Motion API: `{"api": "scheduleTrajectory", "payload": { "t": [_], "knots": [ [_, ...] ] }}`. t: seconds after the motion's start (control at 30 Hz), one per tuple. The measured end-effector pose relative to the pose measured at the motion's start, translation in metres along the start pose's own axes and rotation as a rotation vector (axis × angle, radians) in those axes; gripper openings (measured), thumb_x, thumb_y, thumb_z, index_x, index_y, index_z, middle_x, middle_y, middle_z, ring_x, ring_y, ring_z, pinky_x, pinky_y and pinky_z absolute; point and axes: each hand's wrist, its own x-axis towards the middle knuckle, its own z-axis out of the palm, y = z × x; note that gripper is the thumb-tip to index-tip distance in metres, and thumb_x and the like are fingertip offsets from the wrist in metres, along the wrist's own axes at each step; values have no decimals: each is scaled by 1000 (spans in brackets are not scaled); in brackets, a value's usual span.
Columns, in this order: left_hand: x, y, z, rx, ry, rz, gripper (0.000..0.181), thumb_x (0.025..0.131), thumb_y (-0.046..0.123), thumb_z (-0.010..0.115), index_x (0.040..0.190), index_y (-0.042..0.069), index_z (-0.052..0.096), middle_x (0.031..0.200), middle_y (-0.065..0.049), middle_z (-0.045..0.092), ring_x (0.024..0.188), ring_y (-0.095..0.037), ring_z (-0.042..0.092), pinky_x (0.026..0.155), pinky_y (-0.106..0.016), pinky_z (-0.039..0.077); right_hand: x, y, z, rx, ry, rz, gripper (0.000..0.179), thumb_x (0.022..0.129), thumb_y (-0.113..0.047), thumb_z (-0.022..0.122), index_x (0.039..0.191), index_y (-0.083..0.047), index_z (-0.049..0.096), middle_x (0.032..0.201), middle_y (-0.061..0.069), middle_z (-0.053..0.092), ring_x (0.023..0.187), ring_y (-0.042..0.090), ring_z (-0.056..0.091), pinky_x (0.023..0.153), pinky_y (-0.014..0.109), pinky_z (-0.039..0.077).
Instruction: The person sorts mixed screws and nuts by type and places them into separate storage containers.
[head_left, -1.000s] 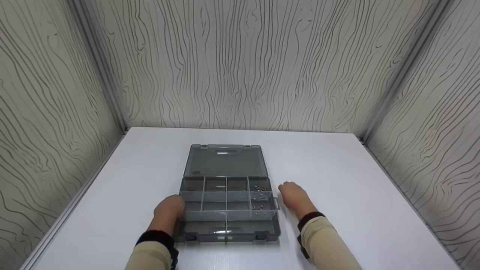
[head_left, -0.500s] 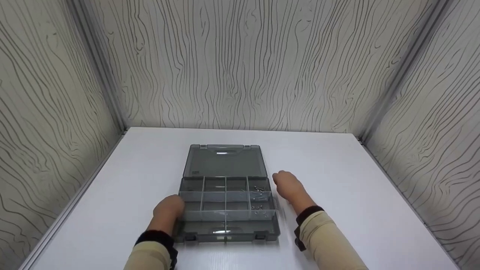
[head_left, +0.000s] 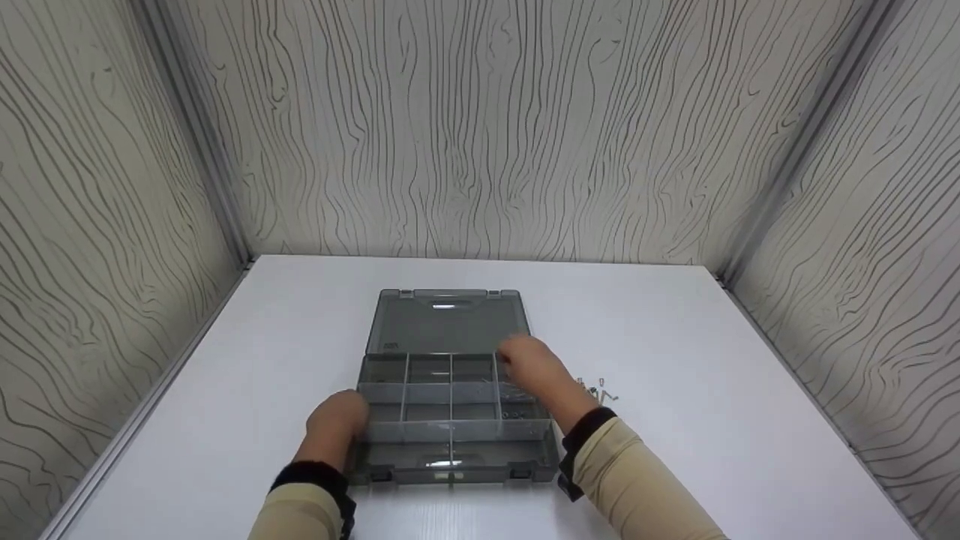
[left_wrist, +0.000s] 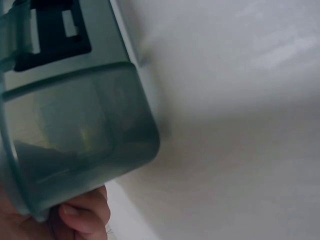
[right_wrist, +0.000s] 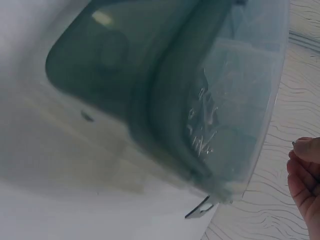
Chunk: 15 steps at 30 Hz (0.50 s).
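Observation:
A grey see-through compartment box [head_left: 454, 478] lies unfolded on the white table, its lid [head_left: 446, 330] laid back. At the box's left side my left hand [head_left: 339, 417] grips the wall; in the left wrist view its curled fingers [left_wrist: 87, 212] show against the edge. My right hand [head_left: 536, 367] is over the back right compartment. Between thumb and finger it pinches a small metal piece [right_wrist: 294, 144], mostly hidden, its kind too small to tell. Several screws [right_wrist: 205, 122] lie in a right-hand compartment, and small nuts [head_left: 514, 415] sit in the one before it.
More small screws and metal bits [head_left: 598, 391] lie loose on the white table [head_left: 675, 337], right of the box. Wood-grain panels [head_left: 465, 135] enclose the table at the back and on both sides.
My right hand has moved from beside the box, leftward and up, to above the back right compartment. The loose metal bits on the table have come into view. My left hand stays put.

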Motion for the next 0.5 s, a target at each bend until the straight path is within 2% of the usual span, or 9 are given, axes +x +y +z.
{"api": "scheduleTrajectory", "payload": {
  "t": [0.23, 0.5],
  "knots": [
    [2, -2, 1, -3, 5, 10, 23, 86, 4, 42, 95, -4, 62, 91, -16, 61, 80, -25, 55, 71, -43, 49, 3, -9, 5, 34, -24, -6, 3, 84, -10, 61, 87, -10, 63, 81, 0, 57, 80, 18, 56, 71, 32, 49],
    [3, -2, 2, -4, 3, -3, 24, 85, 4, 42, 94, -3, 62, 90, -16, 61, 78, -25, 55, 69, -42, 50, 5, -4, 10, 66, -32, 4, 5, 84, -10, 61, 87, -12, 64, 81, -1, 58, 79, 16, 57, 71, 32, 49]
  ]
}}
